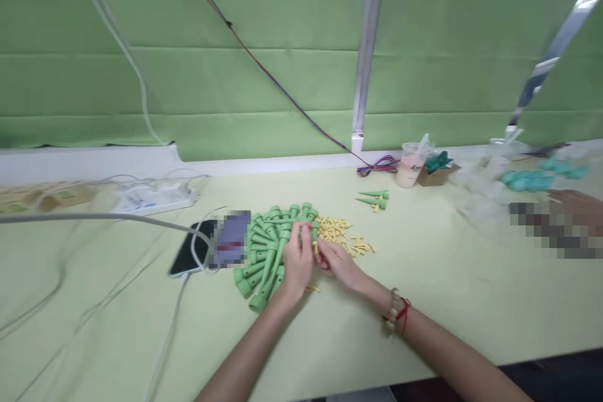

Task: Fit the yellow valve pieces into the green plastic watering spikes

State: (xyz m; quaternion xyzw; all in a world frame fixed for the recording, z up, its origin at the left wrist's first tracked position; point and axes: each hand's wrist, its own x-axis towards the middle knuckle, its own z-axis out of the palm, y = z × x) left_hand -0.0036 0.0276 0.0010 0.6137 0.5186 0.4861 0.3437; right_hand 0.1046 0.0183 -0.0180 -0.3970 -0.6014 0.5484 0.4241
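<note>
Centre frame: left hand fingers pinch green spike, right hand fingers pinch yellow plug at it. 2 finished spikes upper right; big green pile, yellow plugs left.

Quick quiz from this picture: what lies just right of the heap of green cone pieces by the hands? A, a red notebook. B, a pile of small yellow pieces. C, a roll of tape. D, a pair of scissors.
B: a pile of small yellow pieces lies on the table right beside the heap of green cone pieces.
</note>
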